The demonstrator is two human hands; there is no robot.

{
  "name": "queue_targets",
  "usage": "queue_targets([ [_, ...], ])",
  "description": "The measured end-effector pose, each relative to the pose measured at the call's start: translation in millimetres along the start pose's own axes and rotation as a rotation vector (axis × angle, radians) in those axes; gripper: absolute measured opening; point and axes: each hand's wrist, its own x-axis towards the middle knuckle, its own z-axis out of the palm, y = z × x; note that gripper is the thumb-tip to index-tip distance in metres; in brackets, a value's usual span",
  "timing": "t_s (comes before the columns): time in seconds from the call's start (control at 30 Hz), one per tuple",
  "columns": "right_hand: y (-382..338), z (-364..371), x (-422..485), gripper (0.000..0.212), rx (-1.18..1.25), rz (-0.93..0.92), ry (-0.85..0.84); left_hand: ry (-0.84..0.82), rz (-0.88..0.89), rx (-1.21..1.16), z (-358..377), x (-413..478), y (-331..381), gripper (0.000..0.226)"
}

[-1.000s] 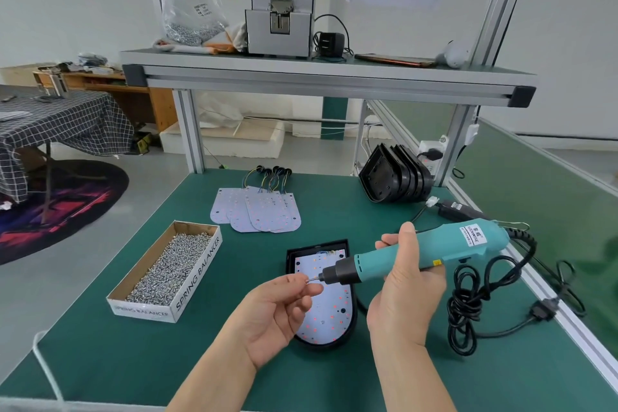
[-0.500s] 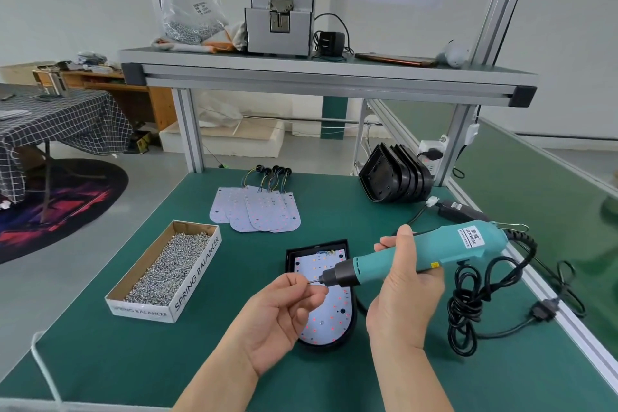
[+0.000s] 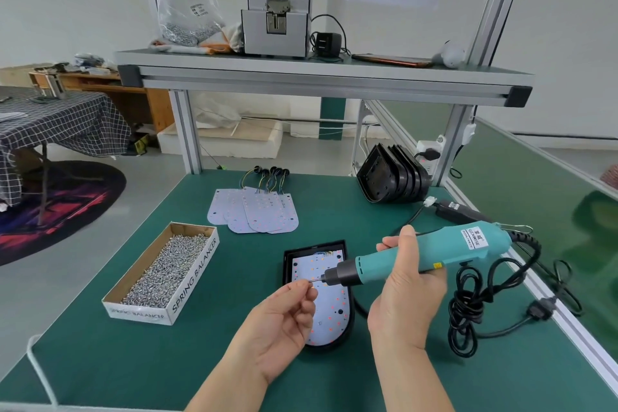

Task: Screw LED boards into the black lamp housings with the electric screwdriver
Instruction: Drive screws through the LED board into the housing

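A black lamp housing (image 3: 288,264) lies on the green mat with a white LED board (image 3: 329,306) seated in it. Above it my right hand (image 3: 404,298) grips the teal electric screwdriver (image 3: 434,252), held nearly level with its bit pointing left. My left hand (image 3: 284,321) pinches a small screw at the bit's tip, fingers curled; the screw itself is barely visible. Several loose LED boards (image 3: 254,211) with wires lie further back. A stack of black housings (image 3: 391,177) leans at the back right.
An open cardboard box of screws (image 3: 167,271) sits at the left. The screwdriver's coiled black cable (image 3: 475,304) lies at the right near the aluminium table edge. An overhead shelf (image 3: 317,77) carries a grey machine (image 3: 276,27).
Both hands stay almost in place. The left fingertips have shifted slightly at the bit's tip and the screwdriver has tilted a little.
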Motion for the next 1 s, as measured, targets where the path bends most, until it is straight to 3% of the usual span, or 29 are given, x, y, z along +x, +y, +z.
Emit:
queue_targets([
  [0.23,4.4,-3.4,3.4,0.018,-0.012,-0.006,0.000,0.006,0.044,0.058,-1.4,1.8,-1.2,0.018],
  [0.6,7.3,-0.8,9.6,0.017,-0.001,-0.025,0.058,-0.016,0.351,0.293,1.2,5.0,-8.1,0.017],
  [0.73,6.0,0.9,15.7,0.019,0.001,-0.020,0.028,0.015,0.452,0.625,-5.4,5.1,2.8,0.030],
  [0.83,3.1,5.0,26.2,0.018,0.001,-0.045,0.022,0.372,0.543,1.001,-14.6,16.4,25.5,0.032],
  [0.9,3.3,9.6,33.1,0.018,-0.003,-0.083,0.000,0.499,0.407,1.218,-16.1,25.1,32.1,0.049],
  [1.0,7.8,20.6,39.8,0.023,-0.025,-0.146,-0.051,0.486,0.236,1.440,-4.8,40.9,24.3,0.061],
])
